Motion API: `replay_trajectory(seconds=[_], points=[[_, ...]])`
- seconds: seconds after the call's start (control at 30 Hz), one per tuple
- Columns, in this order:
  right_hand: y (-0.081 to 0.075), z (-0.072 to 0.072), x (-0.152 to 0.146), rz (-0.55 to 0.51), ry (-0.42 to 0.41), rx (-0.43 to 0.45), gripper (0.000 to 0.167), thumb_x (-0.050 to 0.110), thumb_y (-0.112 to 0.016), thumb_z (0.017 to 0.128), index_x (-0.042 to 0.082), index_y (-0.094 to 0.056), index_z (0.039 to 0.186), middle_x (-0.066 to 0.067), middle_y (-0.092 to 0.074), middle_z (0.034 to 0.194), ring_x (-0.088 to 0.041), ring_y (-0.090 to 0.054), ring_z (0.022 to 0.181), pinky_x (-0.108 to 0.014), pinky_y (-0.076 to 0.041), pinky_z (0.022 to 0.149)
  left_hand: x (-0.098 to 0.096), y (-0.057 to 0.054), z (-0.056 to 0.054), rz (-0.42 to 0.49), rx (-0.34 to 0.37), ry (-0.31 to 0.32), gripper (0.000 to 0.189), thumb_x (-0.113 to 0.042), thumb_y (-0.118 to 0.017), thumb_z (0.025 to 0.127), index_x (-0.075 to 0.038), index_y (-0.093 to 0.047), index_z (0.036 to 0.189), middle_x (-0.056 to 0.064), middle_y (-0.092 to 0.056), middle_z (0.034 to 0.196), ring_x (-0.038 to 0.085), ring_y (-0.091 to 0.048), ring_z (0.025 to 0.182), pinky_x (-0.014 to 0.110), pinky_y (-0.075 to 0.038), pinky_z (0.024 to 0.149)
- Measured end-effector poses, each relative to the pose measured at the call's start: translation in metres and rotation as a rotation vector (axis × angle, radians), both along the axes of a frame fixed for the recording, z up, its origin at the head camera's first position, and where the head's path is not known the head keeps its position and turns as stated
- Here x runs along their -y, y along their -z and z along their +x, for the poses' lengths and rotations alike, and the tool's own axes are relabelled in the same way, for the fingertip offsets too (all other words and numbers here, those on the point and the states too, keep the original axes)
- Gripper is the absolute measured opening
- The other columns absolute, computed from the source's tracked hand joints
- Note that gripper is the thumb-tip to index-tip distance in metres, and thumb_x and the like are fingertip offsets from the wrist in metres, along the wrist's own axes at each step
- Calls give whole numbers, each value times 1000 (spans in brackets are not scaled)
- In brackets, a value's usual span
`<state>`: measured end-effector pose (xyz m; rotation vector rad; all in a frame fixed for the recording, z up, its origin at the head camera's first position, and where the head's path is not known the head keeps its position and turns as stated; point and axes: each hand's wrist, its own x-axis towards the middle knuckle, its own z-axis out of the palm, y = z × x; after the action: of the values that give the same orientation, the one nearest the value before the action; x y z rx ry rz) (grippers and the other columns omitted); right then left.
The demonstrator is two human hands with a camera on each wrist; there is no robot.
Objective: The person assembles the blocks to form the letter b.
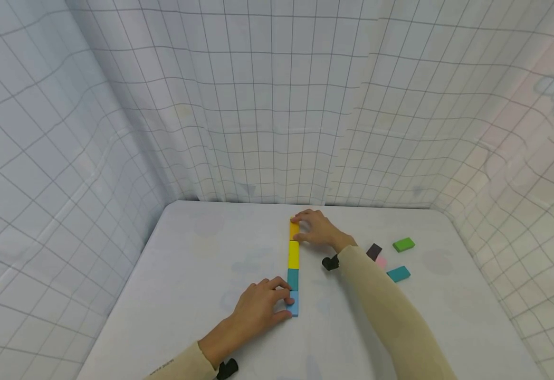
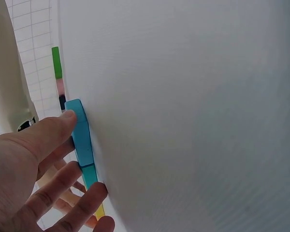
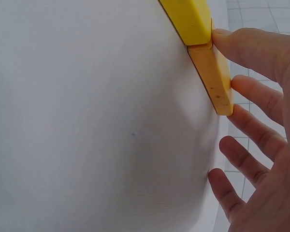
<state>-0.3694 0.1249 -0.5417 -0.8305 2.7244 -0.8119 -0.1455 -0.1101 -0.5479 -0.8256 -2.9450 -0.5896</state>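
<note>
Four flat blocks lie end to end in a straight row on the white table. Nearest is a light blue block [image 1: 295, 309] [image 2: 84, 142], then a teal block [image 1: 293, 279], a yellow block [image 1: 294, 255] [image 3: 191, 21], and an orange-yellow block [image 1: 294, 230] [image 3: 212, 82] at the far end. My left hand [image 1: 257, 309] holds the light blue block from its left side, thumb at the near end and fingertips on and beside it. My right hand [image 1: 321, 230] spans the orange-yellow block, thumb by its joint with the yellow one, fingertips toward its far end.
Right of the row lie loose blocks: green [image 1: 403, 244], teal [image 1: 398, 274], black [image 1: 374, 252] and pink [image 1: 381, 262], the last partly behind my right sleeve [image 1: 381, 301]. White grid-patterned curtains [image 1: 277, 105] enclose the table [image 1: 201, 243] at the back and sides.
</note>
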Motion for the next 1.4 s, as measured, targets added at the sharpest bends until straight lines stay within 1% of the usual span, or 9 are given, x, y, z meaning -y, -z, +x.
replay_trajectory(seconds=[0.43,0.63,0.7,0.73,0.9,0.93,1.03,1.27,1.4], points=[[-2,6,0,10,17,22,55,39,-85,108,15,-74,157,-15,-59,174,-46,-48,162,-69,-35,138,0,0,2,12,-18,8,18,-38,-101,93,-30,-90,106,-11,-78,131,17,-73,100,31,-55,76],[0,4,1,37,2,5,56,39,-84,108,16,-74,157,-17,-58,175,-48,-48,162,-71,-35,137,0,1,2,6,-25,0,18,-39,-101,94,-30,-90,106,-11,-78,131,17,-74,101,31,-56,77],[9,-1,-1,37,-16,-15,58,44,-84,107,18,-74,158,-15,-58,176,-46,-49,162,-69,-36,138,0,1,2,7,-29,2,18,-38,-101,93,-30,-90,106,-11,-78,131,17,-74,101,31,-56,76],[9,-1,-1,39,-16,-16,58,44,-84,107,17,-74,158,-15,-57,176,-47,-49,161,-70,-36,137,0,1,3,10,-30,5,18,-38,-101,93,-30,-91,106,-11,-78,131,17,-74,101,31,-56,76],[9,5,-4,47,3,-2,59,45,-82,108,19,-72,160,-14,-51,181,-47,-47,165,-70,-34,139,-2,0,4,23,-18,12,18,-35,-101,93,-29,-90,106,-11,-78,132,17,-74,102,31,-55,76],[1,12,-1,58,23,14,58,40,-82,108,17,-71,160,-16,-50,182,-50,-46,165,-73,-33,139,-3,0,4,26,-15,12,17,-35,-101,94,-29,-90,106,-11,-78,132,18,-74,102,31,-56,77],[2,15,-2,50,39,11,59,41,-82,109,18,-70,162,-14,-48,183,-49,-45,166,-73,-33,139,-3,0,4,30,-20,12,17,-35,-101,94,-29,-90,106,-11,-78,132,18,-74,103,31,-56,77],[4,23,-3,39,23,-31,64,44,-81,110,19,-65,167,-15,-49,182,-48,-48,163,-72,-41,133,-1,-1,5,31,-25,14,17,-34,-102,93,-29,-90,104,-11,-78,130,18,-73,100,31,-55,75],[-2,30,-5,22,17,-62,63,42,-82,110,17,-66,166,-17,-50,180,-49,-50,160,-74,-43,131,1,-3,5,30,-44,15,17,-34,-102,92,-28,-90,103,-10,-79,129,19,-75,99,33,-58,75]])
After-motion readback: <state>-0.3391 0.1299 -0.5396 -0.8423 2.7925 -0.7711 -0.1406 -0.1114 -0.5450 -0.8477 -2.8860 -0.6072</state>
